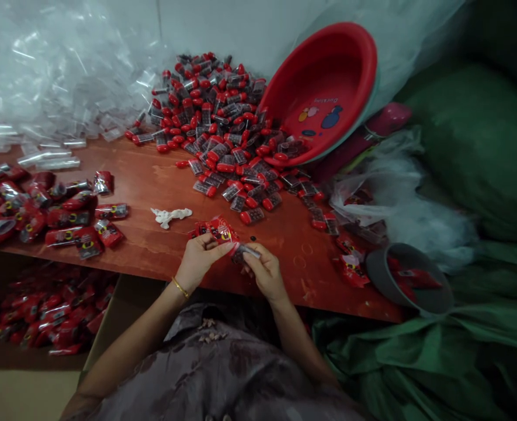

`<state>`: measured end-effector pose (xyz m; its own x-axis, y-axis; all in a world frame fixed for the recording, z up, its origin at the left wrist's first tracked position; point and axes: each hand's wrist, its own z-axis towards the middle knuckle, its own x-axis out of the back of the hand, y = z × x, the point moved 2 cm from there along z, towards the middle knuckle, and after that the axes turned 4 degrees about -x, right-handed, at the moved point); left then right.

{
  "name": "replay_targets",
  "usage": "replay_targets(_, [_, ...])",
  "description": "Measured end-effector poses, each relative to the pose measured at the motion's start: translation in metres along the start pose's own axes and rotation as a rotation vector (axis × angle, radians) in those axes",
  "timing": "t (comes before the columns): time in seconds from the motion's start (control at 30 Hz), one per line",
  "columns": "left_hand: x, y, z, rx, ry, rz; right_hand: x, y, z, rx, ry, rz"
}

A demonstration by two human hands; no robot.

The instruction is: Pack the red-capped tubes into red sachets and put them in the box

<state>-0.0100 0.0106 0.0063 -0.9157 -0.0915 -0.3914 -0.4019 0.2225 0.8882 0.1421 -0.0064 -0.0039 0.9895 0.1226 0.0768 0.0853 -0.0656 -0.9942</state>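
Both hands meet over the table's front edge on one small clear container (243, 252) with dark contents and a red end. My left hand (198, 260) pinches its red end between thumb and fingers. The fingers of my right hand (264, 272) are closed round its other end. Just beyond my left fingers lie several red printed wrappers (218, 229), partly covered by that hand. A small dark piece (253, 238) lies on the table near the container. Farther back is a big heap of similar red-capped containers (223, 117).
Filled red packets (61, 216) lie at the left, with more in a cardboard box (103, 316) below. Clear sleeves (65, 70) are piled behind. A red basin (350, 64) leans tilted at the back. A grey bowl (378, 275) stands right; crumpled white material (170, 216) lies mid-table.
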Motion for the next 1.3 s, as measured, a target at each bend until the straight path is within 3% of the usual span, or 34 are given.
replay_targets(0.23, [-0.002,-0.006,-0.004,0.016,0.079,0.032,-0.003,0.008,-0.003,-0.114,-0.008,0.091])
replay_targets(0.4, [-0.004,-0.004,-0.008,-0.093,0.143,0.114,-0.005,0.006,-0.007,0.009,0.141,-0.062])
replay_targets(0.5, [-0.001,-0.004,-0.007,-0.075,0.169,0.039,-0.009,0.008,-0.004,-0.094,0.050,0.097])
replay_targets(0.63, [0.003,-0.008,-0.005,0.148,0.107,-0.101,-0.013,0.012,-0.001,-0.230,-0.090,0.249])
replay_targets(0.7, [0.003,-0.007,-0.005,0.189,0.099,-0.099,-0.013,0.012,-0.002,-0.173,-0.033,0.173])
replay_targets(0.8, [0.002,0.000,-0.005,0.104,0.099,-0.049,-0.013,0.010,-0.005,-0.036,0.086,0.013])
replay_targets(1.0, [-0.004,0.002,-0.003,0.038,0.060,-0.100,-0.022,0.010,-0.005,-0.113,-0.077,0.138])
replay_targets(1.2, [-0.003,-0.003,-0.001,0.036,0.023,-0.070,-0.022,0.006,-0.006,0.069,0.128,-0.141])
replay_targets(1.3, [-0.002,0.000,0.001,-0.017,0.055,-0.088,-0.023,0.001,-0.005,0.097,0.066,-0.185])
